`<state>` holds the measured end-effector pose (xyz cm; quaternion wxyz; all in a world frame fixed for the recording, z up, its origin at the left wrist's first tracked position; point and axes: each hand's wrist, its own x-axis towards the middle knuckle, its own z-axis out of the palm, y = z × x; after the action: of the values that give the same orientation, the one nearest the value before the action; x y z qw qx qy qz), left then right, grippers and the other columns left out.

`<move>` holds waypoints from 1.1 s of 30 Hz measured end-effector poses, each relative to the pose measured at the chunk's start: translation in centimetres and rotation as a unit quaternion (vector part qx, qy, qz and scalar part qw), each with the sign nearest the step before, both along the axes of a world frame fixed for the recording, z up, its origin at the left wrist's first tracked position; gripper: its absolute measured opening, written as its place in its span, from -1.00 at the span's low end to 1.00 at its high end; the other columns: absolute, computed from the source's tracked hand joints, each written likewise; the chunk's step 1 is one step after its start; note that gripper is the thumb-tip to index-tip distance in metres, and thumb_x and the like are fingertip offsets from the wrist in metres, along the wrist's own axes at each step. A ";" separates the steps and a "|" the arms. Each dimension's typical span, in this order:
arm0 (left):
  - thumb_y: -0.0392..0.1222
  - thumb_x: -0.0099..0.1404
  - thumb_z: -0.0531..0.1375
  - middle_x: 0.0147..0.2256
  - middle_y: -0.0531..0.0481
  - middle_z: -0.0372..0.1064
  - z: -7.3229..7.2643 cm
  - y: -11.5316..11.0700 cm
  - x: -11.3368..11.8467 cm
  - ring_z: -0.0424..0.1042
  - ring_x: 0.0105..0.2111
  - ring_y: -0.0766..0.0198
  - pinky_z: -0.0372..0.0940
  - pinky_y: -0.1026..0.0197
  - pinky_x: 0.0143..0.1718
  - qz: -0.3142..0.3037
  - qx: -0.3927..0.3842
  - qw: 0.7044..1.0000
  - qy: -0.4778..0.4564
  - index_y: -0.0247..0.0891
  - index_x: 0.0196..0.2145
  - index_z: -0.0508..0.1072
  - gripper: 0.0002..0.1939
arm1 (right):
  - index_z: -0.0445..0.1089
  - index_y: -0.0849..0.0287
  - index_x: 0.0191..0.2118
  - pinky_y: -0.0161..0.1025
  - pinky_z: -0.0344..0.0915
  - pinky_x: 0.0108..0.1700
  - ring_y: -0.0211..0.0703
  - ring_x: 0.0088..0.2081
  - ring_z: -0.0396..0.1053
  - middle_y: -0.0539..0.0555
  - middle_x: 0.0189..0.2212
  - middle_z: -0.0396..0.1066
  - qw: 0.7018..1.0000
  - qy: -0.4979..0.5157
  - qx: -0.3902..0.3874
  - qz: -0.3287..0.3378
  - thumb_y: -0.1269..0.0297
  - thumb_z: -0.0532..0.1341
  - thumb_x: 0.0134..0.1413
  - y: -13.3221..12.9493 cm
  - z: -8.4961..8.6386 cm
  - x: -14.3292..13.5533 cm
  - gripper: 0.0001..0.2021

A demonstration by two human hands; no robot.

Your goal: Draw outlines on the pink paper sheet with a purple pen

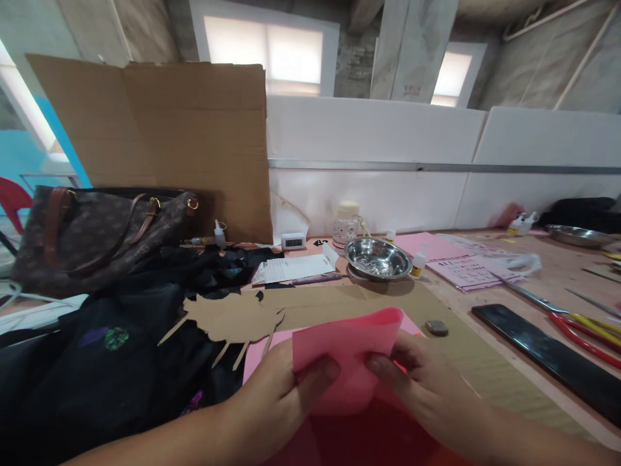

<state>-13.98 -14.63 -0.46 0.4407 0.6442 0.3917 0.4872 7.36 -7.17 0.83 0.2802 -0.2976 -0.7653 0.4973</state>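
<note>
A pink sheet (347,346), bent over in a soft fold along its top, is held up between my two hands. My left hand (286,388) grips its left side with the thumb on the near face. On the right side, my right hand (420,382) pinches it, thumb in front and fingers partly hidden behind. Whether the sheet is paper or thin foam I cannot tell. Beneath lies another pink piece (253,356), and a red area (369,437) shows below my hands. A jagged cardboard cutout (235,317) with thin strips sticking out lies beyond my left hand.
Black cloth (121,375) and a brown handbag (107,233) fill the left. At the back stand a metal bowl (378,259), a small clock (294,241) and glue bottles (418,262). To the right are a stone (436,328), a black phone (548,356) and red-handled scissors (563,320).
</note>
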 end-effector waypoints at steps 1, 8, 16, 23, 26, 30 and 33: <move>0.31 0.53 0.12 0.11 -0.03 0.62 0.0 0.0 0.1 0.55 0.06 0.01 0.38 0.11 0.15 -0.002 -0.002 1.000 -0.001 -0.03 0.24 0.57 -0.44 | 0.66 0.09 0.01 0.03 0.55 0.00 0.22 -0.04 0.60 0.23 -0.07 0.68 1.000 -0.001 -0.003 0.000 -0.33 0.21 0.33 0.0 0.0 0.0 -0.41; 0.34 0.54 0.09 0.13 -0.07 0.60 0.4 0.2 0.2 0.55 0.08 0.01 0.39 0.10 0.16 -0.017 0.007 1.000 0.002 -0.03 0.28 0.54 -0.40 | 0.65 0.05 0.02 -0.04 0.53 0.00 0.15 -0.04 0.61 0.19 -0.05 0.67 0.997 0.040 -0.055 0.037 -0.19 0.25 0.39 0.2 -0.7 0.1 -0.56; 0.34 0.54 0.06 0.20 -0.18 0.53 0.5 0.9 0.0 0.49 0.17 -0.12 0.34 -0.07 0.26 -0.079 0.013 0.997 0.002 -0.09 0.26 0.55 -0.38 | 0.61 0.14 0.07 -0.07 0.53 0.02 0.13 -0.06 0.61 0.20 -0.08 0.67 0.996 0.034 -0.079 0.029 -0.04 0.42 0.25 0.2 -0.7 -0.5 -0.58; 0.28 0.56 0.08 0.12 -0.18 0.59 -2.4 0.4 -1.0 0.43 0.25 -0.15 0.20 -0.18 0.37 -0.050 -0.055 0.997 -0.015 -0.08 0.30 0.50 -0.42 | 0.61 0.15 0.01 -0.06 0.52 0.02 0.15 -0.04 0.61 0.20 -0.06 0.68 0.996 0.038 -0.078 0.024 0.04 0.41 0.25 0.1 -0.7 -0.7 -0.66; 0.26 0.52 0.16 0.09 -0.15 0.60 -3.4 0.2 -1.4 0.45 0.22 -0.13 0.24 -0.13 0.36 -0.019 -0.077 0.996 -0.045 -0.06 0.31 0.49 -0.43 | 0.61 0.20 -0.06 -0.06 0.51 -0.02 0.20 -0.04 0.61 0.23 -0.09 0.68 0.996 0.028 -0.086 0.003 0.04 0.41 0.20 0.0 -0.2 -1.0 -0.66; 0.48 0.39 0.18 -0.02 -0.14 0.65 -1.6 0.0 -0.7 0.55 0.06 -0.14 0.46 0.01 0.11 0.012 -0.073 0.997 -0.015 -0.10 0.16 0.63 -0.29 | 0.59 0.21 -0.03 -0.07 0.50 0.03 0.21 0.03 0.60 0.23 -0.06 0.68 0.991 0.056 -0.120 0.005 0.09 0.42 0.16 0.0 -0.1 -1.1 -0.65; 0.57 0.33 0.16 -0.15 -0.12 0.68 -0.2 0.1 -0.2 0.60 -0.16 -0.05 0.51 0.08 -0.09 -0.002 -0.083 0.997 -0.006 -0.14 0.07 0.68 -0.22 | 0.57 0.21 0.01 -0.07 0.51 0.05 0.20 0.05 0.60 0.24 -0.04 0.67 0.986 0.082 -0.145 0.014 0.06 0.46 0.12 -0.1 -0.7 -1.1 -0.58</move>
<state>-14.17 -14.58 -0.68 0.4961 0.6035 0.4267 0.4556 6.24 -7.22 0.13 0.2888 -0.2831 -0.6636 0.6294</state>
